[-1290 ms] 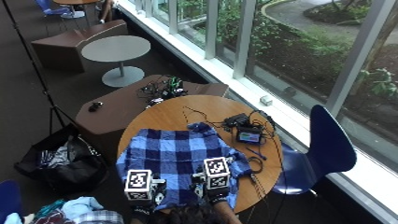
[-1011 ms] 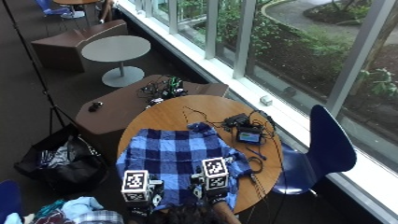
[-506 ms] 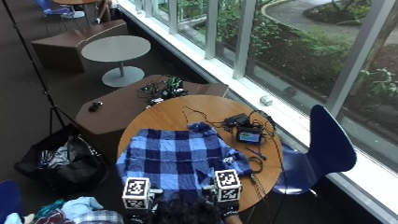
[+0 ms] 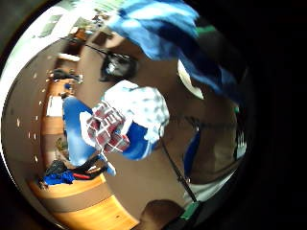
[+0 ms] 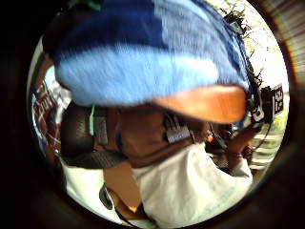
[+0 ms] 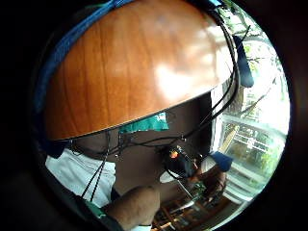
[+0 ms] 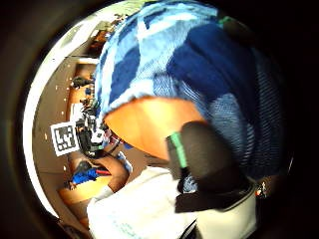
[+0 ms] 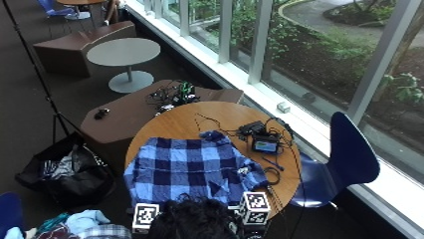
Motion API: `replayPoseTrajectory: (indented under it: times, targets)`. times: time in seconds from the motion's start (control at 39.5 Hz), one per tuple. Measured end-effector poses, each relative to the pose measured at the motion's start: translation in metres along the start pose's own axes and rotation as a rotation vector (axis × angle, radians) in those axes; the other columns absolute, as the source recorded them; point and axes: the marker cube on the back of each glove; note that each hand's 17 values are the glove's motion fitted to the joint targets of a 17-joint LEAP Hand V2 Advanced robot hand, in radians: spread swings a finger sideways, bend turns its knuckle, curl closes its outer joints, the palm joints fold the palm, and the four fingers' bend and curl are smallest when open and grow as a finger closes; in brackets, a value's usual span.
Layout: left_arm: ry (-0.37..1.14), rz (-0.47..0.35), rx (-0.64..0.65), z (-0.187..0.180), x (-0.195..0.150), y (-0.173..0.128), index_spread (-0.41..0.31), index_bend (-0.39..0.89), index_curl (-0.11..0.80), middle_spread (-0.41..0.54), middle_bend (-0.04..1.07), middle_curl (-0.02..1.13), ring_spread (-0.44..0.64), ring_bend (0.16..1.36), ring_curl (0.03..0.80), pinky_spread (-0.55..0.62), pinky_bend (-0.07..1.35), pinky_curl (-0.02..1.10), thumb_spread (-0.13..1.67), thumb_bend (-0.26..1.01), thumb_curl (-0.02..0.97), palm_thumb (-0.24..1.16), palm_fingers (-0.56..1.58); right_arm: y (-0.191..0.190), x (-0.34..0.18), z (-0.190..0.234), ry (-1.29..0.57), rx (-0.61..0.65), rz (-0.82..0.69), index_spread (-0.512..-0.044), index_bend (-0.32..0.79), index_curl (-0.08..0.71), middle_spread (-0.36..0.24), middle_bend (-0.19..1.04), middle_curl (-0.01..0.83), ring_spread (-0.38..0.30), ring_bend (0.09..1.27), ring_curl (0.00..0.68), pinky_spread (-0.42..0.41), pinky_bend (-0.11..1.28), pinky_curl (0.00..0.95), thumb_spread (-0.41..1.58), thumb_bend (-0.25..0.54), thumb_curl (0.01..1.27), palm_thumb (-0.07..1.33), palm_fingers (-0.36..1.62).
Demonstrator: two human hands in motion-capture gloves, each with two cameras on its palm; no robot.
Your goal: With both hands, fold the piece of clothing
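1. Outside view: blue plaid shirt (image 8: 189, 169) lies spread on round wooden bench (image 8: 218, 117); near hem at bench edge. Both hands hidden; grip cannot be told.
2. Left thumb-side palm view: plaid cloth (image 5: 143, 52) close over bench edge (image 5: 209, 102).
3. Right little-finger-side palm view: bare bench top (image 6: 134, 72), cables (image 6: 144, 142) beneath.

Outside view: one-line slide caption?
Person at a round wooden table, both gloved hands at the near edge of a blue plaid garment spread flat.
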Motion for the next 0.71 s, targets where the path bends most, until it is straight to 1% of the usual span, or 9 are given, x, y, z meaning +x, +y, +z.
replayPoseTrajectory:
  times: [0.05,0.13,0.2,0.23,0.28,0.35,0.53,0.61,0.71]
  targets:
    - [-0.046,-0.007,0.026,-0.007,-0.01,0.001,-0.141,0.2,0.278,-0.055,0.2,0.35,0.08,0.58,0.281,0.26,0.5,0.27,1.22,0.1,0.313,0.43,0.43,-0.003,0.001,-0.003,0.021,0.062,-0.001,-0.364,0.26,0.292,-0.038,0.2,0.292,0.036,0.32,0.213,0.212,0.34,0.284,1.19,0.03,0.31,0.44,0.3]
    - [-0.093,-0.015,-0.071,-0.023,-0.023,0.02,-0.185,0.23,0.31,-0.146,0.26,0.36,-0.08,0.6,0.277,0.15,0.45,0.25,1.19,0.13,0.345,0.54,0.74,-0.008,0.003,-0.007,0.074,0.145,-0.017,-0.359,0.35,0.322,-0.077,0.21,0.302,-0.023,0.34,0.218,0.166,0.29,0.269,1.24,0.116,0.34,0.6,0.55]
    - [-0.087,-0.025,-0.202,-0.041,-0.029,0.041,-0.215,0.24,0.329,-0.193,0.27,0.37,-0.17,0.59,0.28,0.07,0.4,0.25,1.15,0.13,0.363,0.59,0.86,-0.008,0.003,-0.015,0.129,0.203,-0.058,-0.347,0.36,0.339,-0.104,0.2,0.314,-0.073,0.36,0.236,0.128,0.26,0.267,1.26,0.161,0.37,0.7,0.67]
    - [-0.049,-0.03,-0.26,-0.048,-0.026,0.048,-0.232,0.26,0.342,-0.22,0.3,0.39,-0.21,0.61,0.296,0.02,0.38,0.25,1.12,0.12,0.369,0.61,0.99,-0.006,0.002,-0.019,0.142,0.208,-0.073,-0.338,0.37,0.349,-0.119,0.23,0.325,-0.099,0.4,0.252,0.095,0.25,0.27,1.26,0.19,0.39,0.76,0.81]
    - [0.084,-0.038,-0.389,-0.06,-0.014,0.061,-0.25,0.25,0.352,-0.242,0.3,0.39,-0.25,0.6,0.302,-0.02,0.36,0.26,1.1,0.12,0.376,0.64,1.03,0.001,0.001,-0.028,0.155,0.184,-0.107,-0.332,0.34,0.353,-0.135,0.23,0.331,-0.129,0.42,0.264,0.065,0.24,0.267,1.24,0.198,0.4,0.8,0.87]
    - [0.241,-0.016,-0.492,-0.075,-0.002,0.064,-0.278,0.24,0.366,-0.285,0.35,0.42,-0.31,0.62,0.325,-0.09,0.3,0.27,1.07,0.12,0.388,0.69,1.15,0.015,-0.003,-0.045,0.152,0.085,-0.183,-0.321,0.22,0.339,-0.166,0.26,0.353,-0.195,0.49,0.292,-0.016,0.26,0.279,1.2,0.213,0.42,0.87,1.07]
    - [0.317,0.167,-0.595,-0.099,-0.021,0.035,-0.314,0.23,0.4,-0.331,0.39,0.46,-0.37,0.63,0.36,-0.16,0.21,0.28,1.05,0.1,0.402,0.76,1.22,0.012,-0.002,-0.106,0.085,-0.102,-0.364,-0.31,0.14,0.357,-0.206,0.27,0.387,-0.255,0.58,0.371,-0.13,0.31,0.334,1.16,0.215,0.45,0.96,1.2]
    - [0.311,0.237,-0.636,-0.097,-0.03,0.001,-0.323,0.22,0.409,-0.347,0.41,0.47,-0.39,0.65,0.373,-0.17,0.17,0.28,1.06,0.09,0.404,0.78,1.24,-0.019,-0.005,-0.146,0.013,-0.128,-0.372,-0.304,0.09,0.338,-0.217,0.29,0.402,-0.266,0.62,0.393,-0.17,0.34,0.35,1.17,0.219,0.45,0.99,1.22]
    - [0.249,0.236,-0.678,-0.093,-0.039,-0.06,-0.327,0.21,0.42,-0.358,0.41,0.47,-0.41,0.68,0.388,-0.19,0.17,0.29,1.07,0.07,0.405,0.79,1.25,-0.09,-0.011,-0.179,-0.075,-0.133,-0.365,-0.305,0.07,0.314,-0.232,0.29,0.412,-0.269,0.67,0.414,-0.225,0.4,0.368,1.17,0.205,0.45,1.0,1.23]
